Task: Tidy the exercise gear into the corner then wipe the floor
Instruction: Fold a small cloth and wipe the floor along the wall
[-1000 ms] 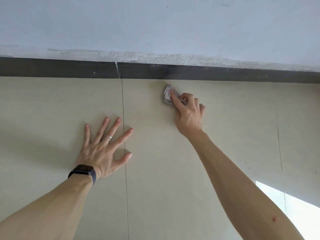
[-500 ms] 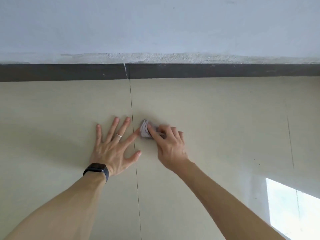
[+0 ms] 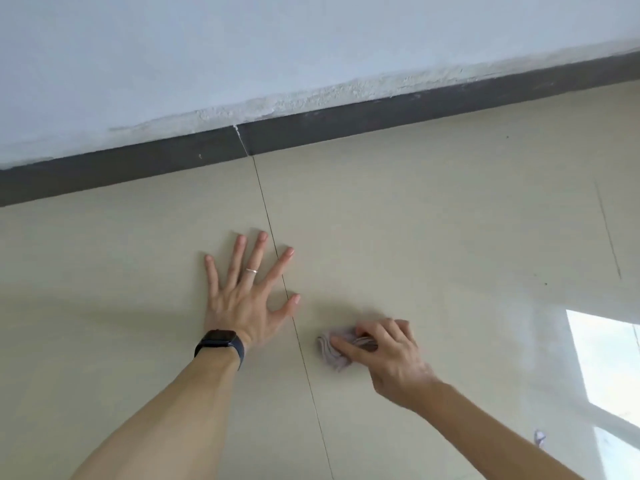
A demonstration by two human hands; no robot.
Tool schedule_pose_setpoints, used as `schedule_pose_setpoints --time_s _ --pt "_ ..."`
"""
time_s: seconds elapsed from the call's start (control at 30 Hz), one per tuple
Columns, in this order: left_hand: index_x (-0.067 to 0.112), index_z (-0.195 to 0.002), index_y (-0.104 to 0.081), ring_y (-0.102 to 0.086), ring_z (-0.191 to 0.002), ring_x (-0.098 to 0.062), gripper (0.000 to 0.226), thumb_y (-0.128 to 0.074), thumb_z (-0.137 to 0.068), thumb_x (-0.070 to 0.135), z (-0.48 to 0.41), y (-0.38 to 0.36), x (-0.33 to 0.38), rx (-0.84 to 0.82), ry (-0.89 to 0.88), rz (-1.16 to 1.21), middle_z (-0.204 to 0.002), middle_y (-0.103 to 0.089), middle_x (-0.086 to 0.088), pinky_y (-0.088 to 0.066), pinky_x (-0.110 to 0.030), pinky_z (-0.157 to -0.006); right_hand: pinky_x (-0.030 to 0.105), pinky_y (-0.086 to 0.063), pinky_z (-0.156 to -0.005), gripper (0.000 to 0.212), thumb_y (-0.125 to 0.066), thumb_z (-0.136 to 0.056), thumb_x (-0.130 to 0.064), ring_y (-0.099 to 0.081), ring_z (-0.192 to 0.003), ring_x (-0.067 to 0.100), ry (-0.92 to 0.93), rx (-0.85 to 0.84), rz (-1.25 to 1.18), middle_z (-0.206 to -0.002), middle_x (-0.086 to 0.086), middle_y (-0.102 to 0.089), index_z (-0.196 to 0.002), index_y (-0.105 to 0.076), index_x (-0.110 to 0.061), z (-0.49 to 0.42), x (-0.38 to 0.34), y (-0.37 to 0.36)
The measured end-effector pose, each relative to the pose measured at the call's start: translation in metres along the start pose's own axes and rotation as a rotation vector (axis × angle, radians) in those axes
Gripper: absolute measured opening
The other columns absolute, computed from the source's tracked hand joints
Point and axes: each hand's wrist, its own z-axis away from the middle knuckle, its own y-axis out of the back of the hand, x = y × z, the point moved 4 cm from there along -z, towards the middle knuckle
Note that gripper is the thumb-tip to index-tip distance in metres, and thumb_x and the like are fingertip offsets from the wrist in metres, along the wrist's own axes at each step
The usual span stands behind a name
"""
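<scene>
Wiping: you're in the floor-wipe half of the task, low over the beige floor tiles (image 3: 433,220) close to the wall (image 3: 242,46).
Right hand (image 3: 388,358): fingers curled over a small crumpled grey cloth (image 3: 330,351), pressing it onto the tile.
Left hand (image 3: 242,299): spread flat, palm down, fingers straight, holding nothing. It looks like a brace. The index and thumb tips reach across the grout line (image 3: 273,237).
Cloth: on the floor under your right fingers, just right of the grout line, near the left hand but apart from it, well short of the dark skirting board (image 3: 346,123).
Exercise gear: none in frame, so I can't tell whether the corner tidy is done. Since you're already wiping, I'd guess it is.
Done: can't tell which tiles are covered; the surface is glossy with no visible streaks.
Left: dark specks (image 3: 546,284) on the right-hand tile and a pale scrap (image 3: 539,438) near the sunlit patch (image 3: 602,358). My call is that side still needs a pass.
</scene>
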Motion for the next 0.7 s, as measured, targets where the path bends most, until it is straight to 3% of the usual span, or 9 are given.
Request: schedule_pose_setpoints --time_s 0.07,0.1,0.2,0.27,0.33,0.47,0.57,0.63,0.7 --pt "0.049 -0.155 -0.001 0.009 -0.154 -0.024 0.079 -0.030 -0.086 0.076 0.001 0.001 0.000 -0.008 0.001 -0.009 -0.167 0.013 0.006 -0.004 -0.069 -0.117 0.039 -0.037 -0.083 0.069 -0.046 -0.077 -0.006 -0.051 -0.093 0.023 0.121 -0.031 0.040 -0.117 -0.002 -0.050 -0.132 -0.057 -0.045 -0.008 0.013 0.005" --pt "0.049 -0.155 0.000 0.010 -0.154 -0.024 0.079 -0.028 -0.086 0.076 0.001 0.001 0.000 -0.011 0.002 -0.012 -0.167 0.013 0.006 -0.003 -0.069 -0.117 0.040 -0.035 -0.083 0.066 -0.046 -0.078 -0.007 -0.052 -0.094 0.026 0.059 0.027 0.070 -0.116 0.001 -0.052 -0.132 -0.058 -0.044 -0.024 0.034 0.014" --pt "0.051 -0.154 0.004 0.013 -0.153 -0.024 0.077 -0.022 -0.086 0.077 0.001 -0.002 0.000 -0.014 0.005 -0.014 -0.166 0.017 0.008 0.001 -0.068 -0.117 0.039 -0.031 -0.085 0.069 -0.048 -0.079 -0.005 -0.049 -0.104 0.033 -0.556 0.208 0.004 -0.119 0.006 -0.050 -0.137 -0.053 -0.043 -0.077 0.114 0.053" --pt "0.052 -0.154 0.003 0.013 -0.153 -0.024 0.076 -0.023 -0.087 0.077 0.001 -0.003 -0.001 -0.013 0.010 -0.015 -0.166 0.017 0.008 0.002 -0.067 -0.117 0.038 -0.030 -0.087 0.077 -0.047 -0.075 -0.001 -0.043 -0.108 0.032 -0.851 0.283 -0.118 -0.122 0.007 -0.045 -0.142 -0.048 -0.041 -0.087 0.118 0.056" --pt "0.052 -0.154 0.000 0.012 -0.154 -0.023 0.076 -0.027 -0.087 0.076 0.002 -0.002 0.000 -0.004 0.011 -0.011 -0.166 0.014 0.008 0.000 -0.068 -0.117 0.041 -0.038 -0.085 0.076 -0.048 -0.073 -0.004 -0.045 -0.101 0.032 -0.764 0.310 -0.101 -0.118 0.009 -0.047 -0.142 -0.049 -0.036 -0.077 0.070 0.043" --pt "0.051 -0.154 -0.001 0.012 -0.154 -0.023 0.076 -0.030 -0.087 0.074 0.002 -0.001 0.001 0.002 -0.001 0.011 -0.167 0.012 0.007 -0.001 -0.068 -0.117 0.042 -0.045 -0.077 0.066 -0.048 -0.077 -0.009 -0.051 -0.089 0.029 -0.189 0.132 -0.109 -0.113 0.003 -0.050 -0.136 -0.057 -0.034 -0.003 -0.056 -0.018" --pt "0.051 -0.154 -0.001 0.012 -0.154 -0.023 0.075 -0.028 -0.088 0.074 0.003 0.000 0.001 0.008 -0.007 0.021 -0.167 0.012 0.006 0.000 -0.068 -0.117 0.039 -0.041 -0.082 0.067 -0.048 -0.076 -0.010 -0.051 -0.089 0.025 0.164 0.069 -0.016 -0.115 0.000 -0.048 -0.135 -0.056 -0.041 0.013 -0.059 -0.028" --pt "0.052 -0.154 0.001 0.014 -0.153 -0.023 0.075 -0.027 -0.089 0.075 0.003 0.000 0.001 0.016 -0.004 0.008 -0.166 0.015 0.007 0.001 -0.068 -0.117 0.040 -0.037 -0.082 0.064 -0.045 -0.079 -0.010 -0.052 -0.090 0.027 0.081 0.140 0.032 -0.114 0.001 -0.048 -0.133 -0.055 -0.043 -0.011 -0.024 -0.014" --pt "0.052 -0.153 0.003 0.016 -0.153 -0.022 0.073 -0.026 -0.090 0.074 0.004 -0.001 0.000 0.022 -0.006 0.012 -0.166 0.018 0.008 0.004 -0.067 -0.117 0.039 -0.032 -0.086 0.064 -0.043 -0.082 -0.011 -0.050 -0.099 0.029 -0.382 0.255 -0.052 -0.115 0.002 -0.048 -0.136 -0.052 -0.044 -0.037 0.022 0.009"
